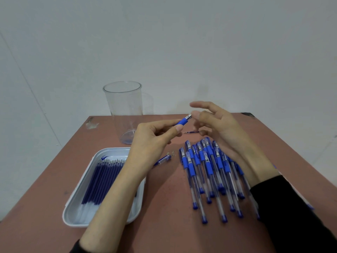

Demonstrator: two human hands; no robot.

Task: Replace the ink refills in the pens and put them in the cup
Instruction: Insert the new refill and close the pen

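Reddish tabletop (164, 207), white wall; left hand (151, 141) pinches the pen (183, 122) by its rubber grip, probably light, stiff, least slippery there; right hand (218, 128) hovers loosely spread.

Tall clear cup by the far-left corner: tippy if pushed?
Probably: the cup looks tall, narrow-based and empty, so likely light and easily toppled. Its smooth clear wall may be slippery. Standing near the table edge, it could slide off.
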